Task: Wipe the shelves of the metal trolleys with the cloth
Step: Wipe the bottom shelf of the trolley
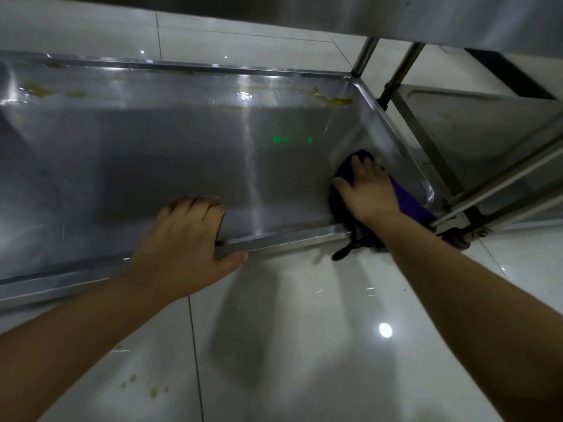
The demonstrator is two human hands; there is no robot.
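Right hand flat, fingers spread, pressing purple cloth into shelf near-right corner; left hand, fingers curled, clamped on shelf front rim.

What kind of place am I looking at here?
Probably a commercial kitchen or canteen back area: a stainless steel trolley shelf with yellowish food stains, a second steel trolley beside it, and a glossy tiled floor.

Both hands forward — arms outstretched
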